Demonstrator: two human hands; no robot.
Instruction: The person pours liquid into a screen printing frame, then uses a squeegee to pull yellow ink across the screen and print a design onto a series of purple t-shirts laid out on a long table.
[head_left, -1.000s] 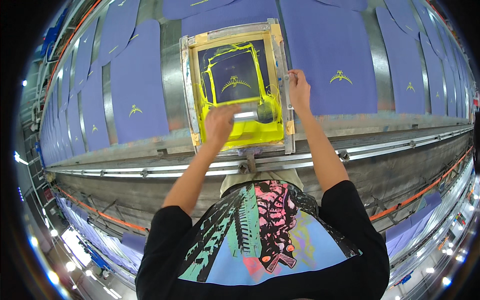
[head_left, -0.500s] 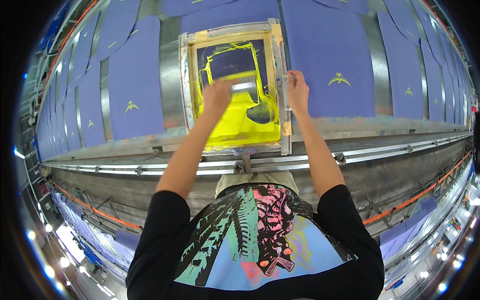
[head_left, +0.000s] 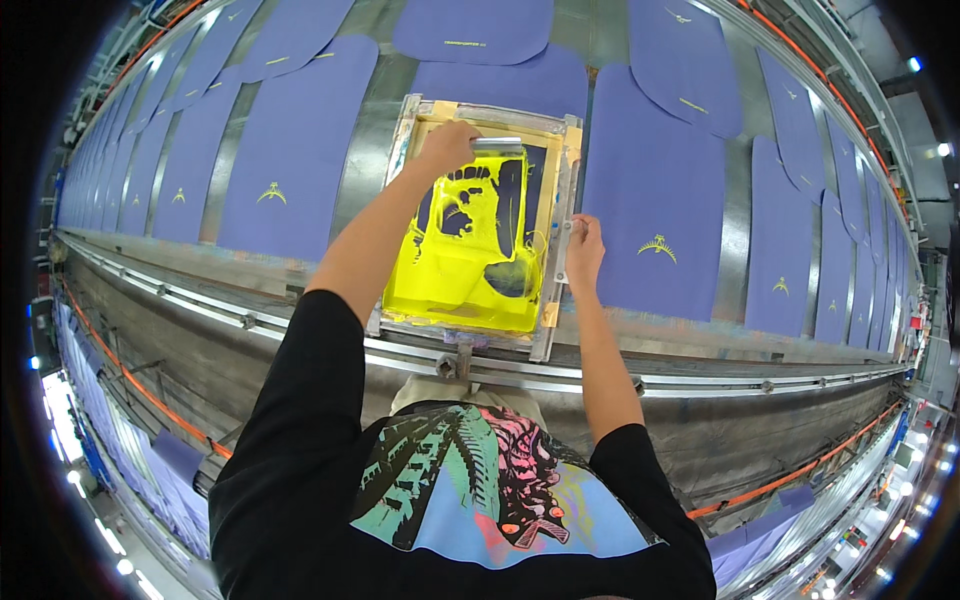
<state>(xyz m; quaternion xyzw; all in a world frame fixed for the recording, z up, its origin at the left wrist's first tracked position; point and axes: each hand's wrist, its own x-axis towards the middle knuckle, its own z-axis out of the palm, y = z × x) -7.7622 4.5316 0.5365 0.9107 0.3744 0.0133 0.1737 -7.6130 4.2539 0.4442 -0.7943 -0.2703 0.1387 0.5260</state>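
A screen printing frame (head_left: 557, 215) lies over a purple fabric panel on the long table in front of me. Bright yellow ink (head_left: 450, 280) covers much of its mesh, with dark patches showing through. My left hand (head_left: 448, 150) is closed around a squeegee (head_left: 498, 145) at the far end of the frame; its blade is down by the ink's far edge. On the frame's right side rail, my right hand (head_left: 584, 250) is closed, its fingers pinching the rail's outer edge.
Purple fabric panels (head_left: 655, 190) with small yellow prints line the metal table (head_left: 740, 200) to both sides. A metal rail (head_left: 700, 385) with clamps runs along the near edge, close to my body. Behind me are an orange bar (head_left: 790, 490) and another row of panels.
My left hand has pushed the squeegee away from me to the frame's far end, and yellow ink now covers more of the mesh's middle. My right hand stays on the rail. The view has turned.
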